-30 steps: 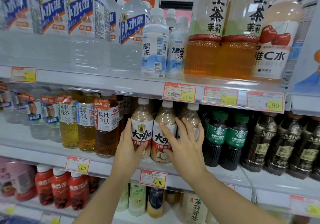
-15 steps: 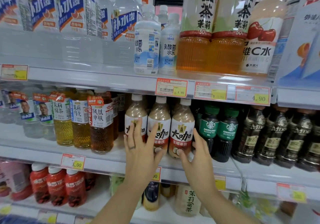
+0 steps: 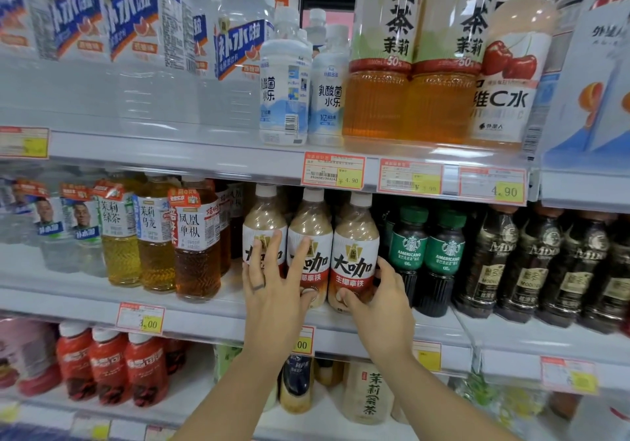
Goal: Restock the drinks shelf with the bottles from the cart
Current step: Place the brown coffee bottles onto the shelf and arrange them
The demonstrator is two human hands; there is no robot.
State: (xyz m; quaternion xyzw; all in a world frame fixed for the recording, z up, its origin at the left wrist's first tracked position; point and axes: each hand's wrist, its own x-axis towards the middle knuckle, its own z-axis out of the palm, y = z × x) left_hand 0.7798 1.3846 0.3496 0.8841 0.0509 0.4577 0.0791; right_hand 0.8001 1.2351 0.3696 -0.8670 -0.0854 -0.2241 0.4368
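Three beige latte bottles with white caps stand side by side at the front of the middle shelf point(image 3: 218, 318): a left one point(image 3: 262, 219), a middle one point(image 3: 312, 225) and a right one point(image 3: 356, 256). My left hand point(image 3: 272, 287) lies with straight, spread fingers against the fronts of the left and middle bottles. My right hand point(image 3: 378, 290) curls around the lower part of the right bottle, thumb on its front and fingers at its right side. The cart is out of view.
Green-capped Americano bottles point(image 3: 446, 256) stand tight against the right latte bottle, dark coffee bottles point(image 3: 531, 263) beyond. Amber tea bottles point(image 3: 196, 243) stand to the left with a small gap. The upper shelf holds large water and tea bottles point(image 3: 381, 58); red bottles point(image 3: 109, 365) fill the lower shelf.
The third latte bottle has come forward into line with the other two. My left hand went from gripping the left bottle to lying flat across two; my right hand slid to the right bottle.
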